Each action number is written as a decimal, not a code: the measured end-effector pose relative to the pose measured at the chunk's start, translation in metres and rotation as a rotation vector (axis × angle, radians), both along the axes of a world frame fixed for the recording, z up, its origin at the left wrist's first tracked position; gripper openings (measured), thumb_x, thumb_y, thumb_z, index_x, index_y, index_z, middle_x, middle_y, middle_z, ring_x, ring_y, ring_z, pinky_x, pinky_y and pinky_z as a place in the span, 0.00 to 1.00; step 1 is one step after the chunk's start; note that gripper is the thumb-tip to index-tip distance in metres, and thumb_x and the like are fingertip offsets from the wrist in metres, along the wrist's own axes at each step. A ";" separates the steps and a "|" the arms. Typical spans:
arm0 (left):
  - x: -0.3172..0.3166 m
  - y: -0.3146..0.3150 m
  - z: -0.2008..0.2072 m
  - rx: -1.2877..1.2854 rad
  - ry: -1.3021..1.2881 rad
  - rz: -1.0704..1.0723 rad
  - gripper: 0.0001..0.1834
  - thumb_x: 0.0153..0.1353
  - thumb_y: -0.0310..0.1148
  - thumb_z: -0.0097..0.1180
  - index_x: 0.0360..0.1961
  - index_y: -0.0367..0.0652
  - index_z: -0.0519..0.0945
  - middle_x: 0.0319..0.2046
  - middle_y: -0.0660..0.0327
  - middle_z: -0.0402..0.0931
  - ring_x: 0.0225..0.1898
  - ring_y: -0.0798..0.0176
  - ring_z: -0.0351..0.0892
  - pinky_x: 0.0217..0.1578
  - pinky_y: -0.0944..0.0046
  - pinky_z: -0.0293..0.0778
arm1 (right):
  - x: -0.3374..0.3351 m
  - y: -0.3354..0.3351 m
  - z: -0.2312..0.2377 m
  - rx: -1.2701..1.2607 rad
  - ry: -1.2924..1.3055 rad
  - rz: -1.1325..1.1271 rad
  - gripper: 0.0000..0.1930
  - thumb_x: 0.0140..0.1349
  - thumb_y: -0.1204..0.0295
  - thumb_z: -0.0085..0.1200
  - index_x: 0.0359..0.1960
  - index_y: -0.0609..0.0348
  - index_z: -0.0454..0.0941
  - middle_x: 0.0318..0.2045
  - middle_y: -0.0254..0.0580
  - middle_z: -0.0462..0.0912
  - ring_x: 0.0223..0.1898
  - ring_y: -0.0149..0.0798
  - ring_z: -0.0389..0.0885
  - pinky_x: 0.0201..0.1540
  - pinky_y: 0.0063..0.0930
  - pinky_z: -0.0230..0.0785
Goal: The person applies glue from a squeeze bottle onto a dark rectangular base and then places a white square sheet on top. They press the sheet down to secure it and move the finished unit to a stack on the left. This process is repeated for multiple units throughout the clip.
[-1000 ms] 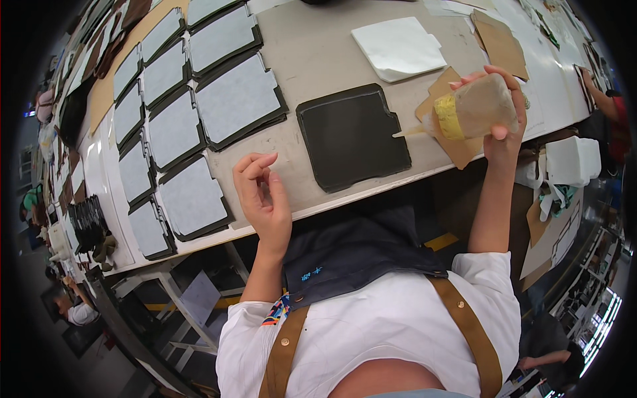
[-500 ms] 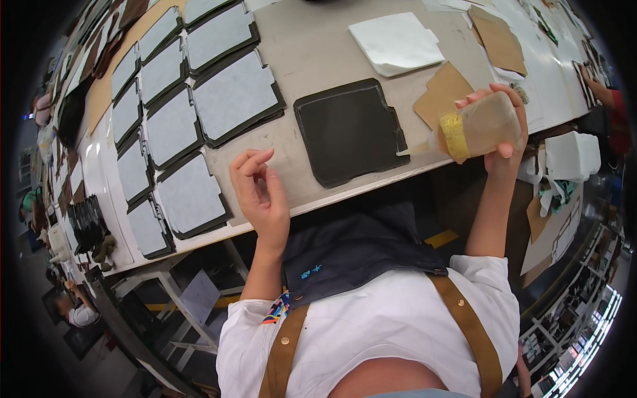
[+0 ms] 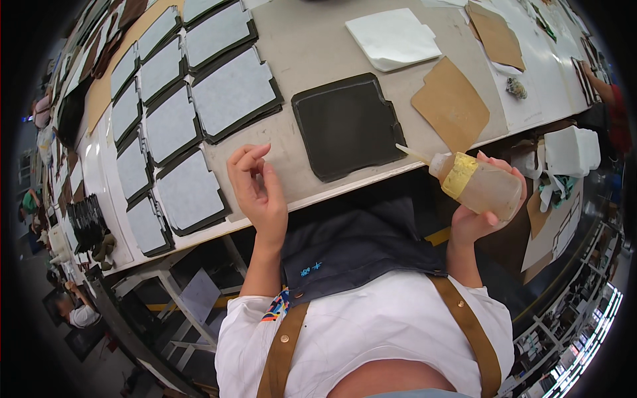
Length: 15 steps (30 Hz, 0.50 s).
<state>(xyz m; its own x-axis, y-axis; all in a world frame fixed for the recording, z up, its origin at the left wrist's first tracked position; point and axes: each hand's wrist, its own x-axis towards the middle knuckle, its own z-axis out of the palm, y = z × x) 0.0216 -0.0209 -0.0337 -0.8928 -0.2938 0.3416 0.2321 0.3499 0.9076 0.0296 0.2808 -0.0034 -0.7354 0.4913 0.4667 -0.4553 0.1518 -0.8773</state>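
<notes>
In my right hand (image 3: 472,224) is a cloudy squeeze bottle (image 3: 479,186) with yellow tape round its shoulder. It is tilted, and its thin pale nozzle points left at the right edge of a black panel (image 3: 345,126). Whether the tip touches the panel I cannot tell. The panel lies flat near the table's front edge, with a thin glossy line along its border. My left hand (image 3: 257,189) hovers left of the panel, fingers loosely curled and apart, holding nothing.
Several stacks of dark pieces with pale grey faces (image 3: 232,99) cover the table's left side. White sheets (image 3: 391,40) lie behind the panel. A brown card template (image 3: 451,103) sits to its right, with another brown card (image 3: 496,36) farther off. A person's arm (image 3: 597,83) shows at far right.
My right hand has brought the bottle down and toward me, swinging its body below the nozzle, and uncovered the brown card template. My left hand has barely moved.
</notes>
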 end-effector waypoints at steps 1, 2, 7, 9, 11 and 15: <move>0.000 0.000 -0.001 -0.002 -0.001 0.000 0.17 0.65 0.15 0.47 0.54 0.36 0.76 0.53 0.61 0.67 0.38 0.73 0.63 0.45 0.73 0.64 | 0.001 -0.001 0.000 0.011 0.002 -0.002 0.52 0.49 0.34 0.67 0.60 0.64 0.59 0.50 0.58 0.77 0.51 0.53 0.82 0.59 0.52 0.77; 0.000 -0.001 -0.001 -0.004 -0.001 0.000 0.18 0.65 0.15 0.47 0.55 0.36 0.76 0.53 0.61 0.67 0.38 0.73 0.63 0.45 0.74 0.64 | 0.001 -0.002 -0.001 0.030 0.007 -0.001 0.52 0.49 0.34 0.67 0.60 0.64 0.59 0.50 0.59 0.77 0.51 0.53 0.83 0.58 0.51 0.77; 0.001 0.000 -0.001 0.005 0.010 -0.001 0.18 0.65 0.14 0.47 0.55 0.36 0.76 0.54 0.61 0.67 0.38 0.73 0.63 0.46 0.73 0.64 | 0.007 -0.006 -0.008 0.135 0.015 -0.007 0.51 0.51 0.32 0.64 0.60 0.64 0.60 0.51 0.57 0.77 0.52 0.53 0.82 0.60 0.51 0.77; 0.001 0.000 -0.001 0.005 0.012 -0.001 0.18 0.65 0.14 0.47 0.55 0.36 0.76 0.54 0.61 0.67 0.38 0.73 0.63 0.46 0.73 0.64 | 0.007 -0.010 -0.010 0.119 0.060 0.006 0.52 0.50 0.34 0.65 0.61 0.64 0.57 0.50 0.59 0.77 0.50 0.52 0.83 0.57 0.49 0.79; 0.000 0.000 0.000 0.000 0.005 0.000 0.18 0.65 0.14 0.47 0.55 0.35 0.76 0.54 0.61 0.67 0.38 0.73 0.63 0.46 0.73 0.64 | 0.008 -0.011 -0.015 0.110 0.094 0.035 0.52 0.50 0.36 0.67 0.62 0.63 0.56 0.50 0.60 0.77 0.49 0.52 0.84 0.55 0.47 0.80; -0.001 0.002 0.000 0.023 0.022 0.024 0.18 0.63 0.14 0.48 0.52 0.39 0.78 0.51 0.60 0.68 0.38 0.71 0.64 0.41 0.72 0.66 | 0.010 -0.016 -0.021 0.112 0.146 0.150 0.52 0.49 0.38 0.70 0.64 0.60 0.55 0.51 0.61 0.77 0.49 0.53 0.84 0.55 0.47 0.79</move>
